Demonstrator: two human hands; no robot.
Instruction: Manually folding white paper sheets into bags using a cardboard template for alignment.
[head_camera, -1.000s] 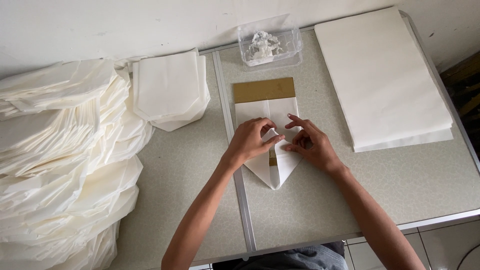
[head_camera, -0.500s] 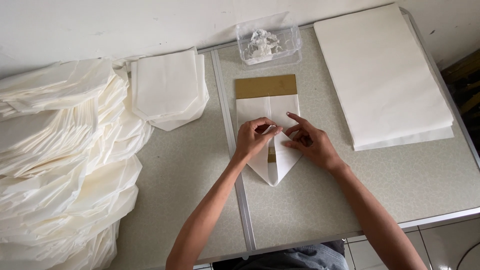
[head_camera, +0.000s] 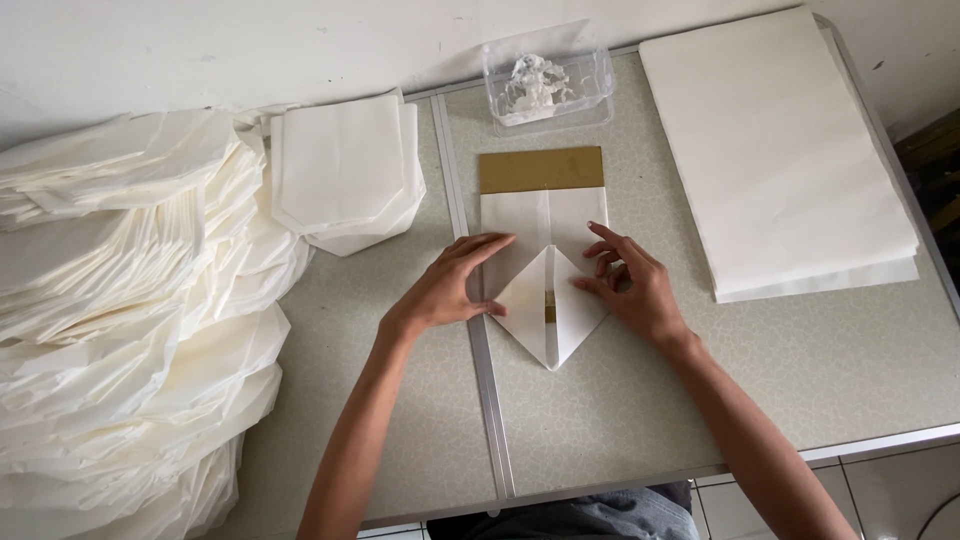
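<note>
- pressing down with both hands on a white paper sheet (head_camera: 545, 290) that lies on the grey speckled bench (head_camera: 700, 400), folded around a brown cardboard template (head_camera: 541, 169) whose top edge shows above the paper.
- left hand (head_camera: 447, 288) lies flat and spread on the left folded flap, fingers (head_camera: 485, 245) wide and pinching nothing; its thumb rests near the centre seam.
- right hand (head_camera: 632, 290) rests on the right flap with its fingers part curled, the index stretched towards the upper edge of the fold; it too holds nothing, only pressing.
- the two lower corners are folded in, so the paper's near end comes to a point towards the person.
- a metal strip (head_camera: 470, 320) runs along the bench just left of the paper, under the left palm.
- risk, as i judge it: uneven pressure from the two hands could let one flap slide, leaving the seam off centre and the point lopsided.
- the template could shift beneath the paper if pushed sideways, skewing the creases.
- a stack of flat white sheets (head_camera: 780, 150) sits to the right, a small pile of folded pieces (head_camera: 345, 170) to the left, a big heap of finished ones (head_camera: 120, 320) beyond that, and a clear plastic tub (head_camera: 548, 88) at the back.
</note>
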